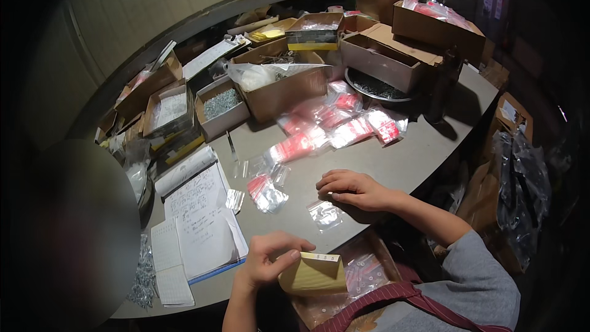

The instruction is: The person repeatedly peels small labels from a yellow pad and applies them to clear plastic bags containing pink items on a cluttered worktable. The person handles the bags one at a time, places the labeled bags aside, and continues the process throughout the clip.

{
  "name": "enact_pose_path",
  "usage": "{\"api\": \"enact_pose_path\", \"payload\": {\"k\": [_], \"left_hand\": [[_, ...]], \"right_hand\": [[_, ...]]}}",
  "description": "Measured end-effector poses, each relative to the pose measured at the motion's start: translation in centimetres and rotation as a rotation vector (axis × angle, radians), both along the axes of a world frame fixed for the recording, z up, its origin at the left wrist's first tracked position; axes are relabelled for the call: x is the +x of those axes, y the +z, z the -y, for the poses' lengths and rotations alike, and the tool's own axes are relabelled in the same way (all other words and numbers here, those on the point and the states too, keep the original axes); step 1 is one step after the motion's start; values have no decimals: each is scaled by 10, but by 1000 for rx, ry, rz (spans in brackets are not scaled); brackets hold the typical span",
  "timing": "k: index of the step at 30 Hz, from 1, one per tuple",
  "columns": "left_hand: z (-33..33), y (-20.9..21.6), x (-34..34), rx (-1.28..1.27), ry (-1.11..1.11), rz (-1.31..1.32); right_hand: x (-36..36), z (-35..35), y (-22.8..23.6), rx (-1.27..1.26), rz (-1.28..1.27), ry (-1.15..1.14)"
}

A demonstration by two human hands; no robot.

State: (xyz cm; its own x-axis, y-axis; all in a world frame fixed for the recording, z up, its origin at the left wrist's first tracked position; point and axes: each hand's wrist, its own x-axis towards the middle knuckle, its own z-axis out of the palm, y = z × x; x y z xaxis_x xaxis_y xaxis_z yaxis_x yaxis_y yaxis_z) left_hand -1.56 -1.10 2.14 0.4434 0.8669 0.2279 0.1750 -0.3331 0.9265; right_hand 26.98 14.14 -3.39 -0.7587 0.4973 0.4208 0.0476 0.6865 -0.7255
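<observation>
Two bare hands in view. L hand [270,258] grips the yellow box [312,280] at its upper L corner, thumb on the near side, fingers bent over the top; we note a white label strip along the box's upper edge. R hand [355,190] is released, palm down over the table [424,157], fingers loosely bent; we can't tell if the tips touch the surface. Small clear bag [326,215] lies flat just beside it, on the near side.

Yellow box sits at the table's near edge, over the L part of an open brown box [389,264] w/ clear bags inside.

Farther out, mid-table: small stack of red-and-clear bags [265,194], then a bigger spread of the same [307,138] behind. L side: open notebook [200,227] w/ handwriting, smaller pad [166,261] overlapping its L edge, pen [232,146] near the top.

Back row, L to R: carton of small metal parts [222,103], larger carton [286,95] w/ white plastic over its rim, round tray [376,86] of dark bits, partly under a grey carton [378,61].
</observation>
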Motion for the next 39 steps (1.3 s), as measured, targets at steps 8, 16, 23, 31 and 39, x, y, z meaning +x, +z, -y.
{"api": "enact_pose_path", "payload": {"k": [8,16,23,31,39], "left_hand": [[-3,0,0,15,-13,-23],[-2,3,-7,-156,-180,307],[1,8,-8,-162,-136,663],[-1,2,-6,24,131,189],[0,0,1,238,316,-107]], "right_hand": [[3,6,9,-314,-33,-34],[2,16,23,-690,-122,-16],[2,30,35,-187,233,52],[11,76,44,-631,149,340],[-21,71,65,-153,103,41]]}}
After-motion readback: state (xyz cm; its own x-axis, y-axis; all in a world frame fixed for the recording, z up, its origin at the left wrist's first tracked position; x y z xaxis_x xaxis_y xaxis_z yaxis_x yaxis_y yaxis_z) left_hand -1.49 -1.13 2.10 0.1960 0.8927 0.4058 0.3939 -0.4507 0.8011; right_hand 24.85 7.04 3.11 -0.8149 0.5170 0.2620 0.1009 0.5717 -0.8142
